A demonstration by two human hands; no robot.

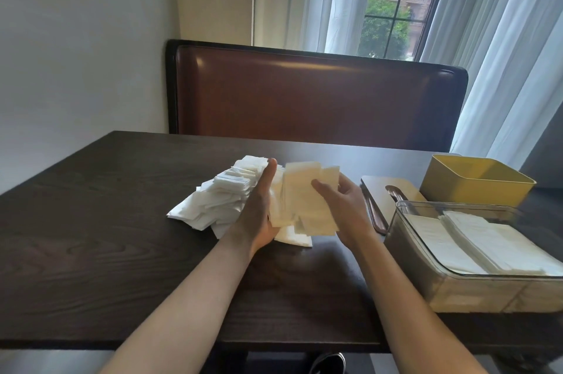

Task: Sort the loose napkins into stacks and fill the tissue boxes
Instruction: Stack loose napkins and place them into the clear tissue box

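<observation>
Two bare arms reaching over a dark wood tabletop point(100, 221). Between the hands, a bunch of cream napkins point(304, 200), thin and flat, held up just above the middle of the tabletop, edges not lined up and a bit blurry. Left hand point(259, 206) pressed flat against the left side of the bunch, fingers point(269, 172) straight and pointing to the far edge. Right hand point(344, 206) curled round the right side, thumb on the front of the bunch, other fingers hidden behind. Just left of the left hand, a messy pile of white napkins point(219, 197), folded small, tipped over and spread out, lying on the middle of the tabletop. One white napkin point(294, 238) flat under the hands.

By the right edge, a clear plastic tissue box point(457, 282), open on top, with two neat stacks of cream napkins point(487, 245) lying side by side inside. Behind it, nearer the far right corner, a yellow tissue box point(475, 188), open on top. Between the two boxes and the hands, a flat wooden lid point(380, 188) with a long slot, lying on the tabletop.
</observation>
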